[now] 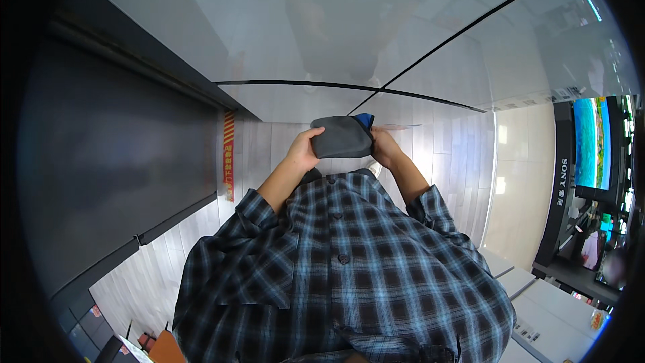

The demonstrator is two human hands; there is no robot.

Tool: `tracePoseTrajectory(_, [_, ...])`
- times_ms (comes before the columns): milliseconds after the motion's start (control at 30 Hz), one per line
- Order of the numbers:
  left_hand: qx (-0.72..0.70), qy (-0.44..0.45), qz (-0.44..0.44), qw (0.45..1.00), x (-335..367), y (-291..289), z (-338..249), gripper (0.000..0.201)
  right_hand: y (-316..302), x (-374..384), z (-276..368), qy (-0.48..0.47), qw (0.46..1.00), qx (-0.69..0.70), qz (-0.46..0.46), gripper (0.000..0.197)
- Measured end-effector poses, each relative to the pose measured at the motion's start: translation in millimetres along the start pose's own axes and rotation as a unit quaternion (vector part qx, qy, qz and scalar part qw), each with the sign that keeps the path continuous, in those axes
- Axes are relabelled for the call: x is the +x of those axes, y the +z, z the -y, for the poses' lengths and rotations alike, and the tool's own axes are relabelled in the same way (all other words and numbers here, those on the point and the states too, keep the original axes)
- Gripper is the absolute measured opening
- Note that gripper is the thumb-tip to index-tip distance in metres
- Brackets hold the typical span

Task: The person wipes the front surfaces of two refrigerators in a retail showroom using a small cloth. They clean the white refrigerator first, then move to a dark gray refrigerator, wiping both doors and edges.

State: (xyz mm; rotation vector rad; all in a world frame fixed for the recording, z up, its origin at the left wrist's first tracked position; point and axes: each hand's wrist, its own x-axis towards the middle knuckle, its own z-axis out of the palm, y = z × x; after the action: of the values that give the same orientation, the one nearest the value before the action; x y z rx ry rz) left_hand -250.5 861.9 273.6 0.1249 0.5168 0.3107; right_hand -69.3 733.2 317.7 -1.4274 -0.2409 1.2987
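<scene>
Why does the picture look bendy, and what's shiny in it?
In the head view, the wide lens curves the long black seam and leaves dark corners; in the head view, the glossy panel shows hazy reflections; in the head view, the pouch looks dull, without glare.

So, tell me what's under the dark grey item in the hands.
Pale plank floor shows beyond the edges of the dark grey item. The left hand rests its thumb on top, its other fingers mostly hidden. Whatever lies directly underneath is covered.

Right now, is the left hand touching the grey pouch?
Touching: the head view shows the left hand gripping the grey pouch, thumb over its left edge.
</scene>
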Motion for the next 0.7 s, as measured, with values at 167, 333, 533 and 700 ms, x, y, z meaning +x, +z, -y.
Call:
tracePoseTrajectory(167, [-0.013,-0.018,-0.032,0.999,-9.2,8.0,-1.9,0.037,1.8,-1.6,-8.3,0.008,0.999,-0.017,0.026,0.032])
tracePoseTrajectory(333, [0.040,-0.027,-0.012,0.999,-10.4,2.9,-4.7,0.042,20.0,-14.1,13.0,0.028,0.999,0.027,0.003,0.046])
tracePoseTrajectory(533, [0.130,0.087,-0.019,0.988,-9.4,-3.4,-12.7,0.041,38.9,6.2,10.0,-0.046,0.959,-0.279,0.013,0.061])
tracePoseTrajectory(700, [-0.042,-0.023,-0.046,0.998,-33.0,0.3,-45.1,0.045,68.7,29.6,7.5,-0.075,0.930,-0.344,0.107,0.062])
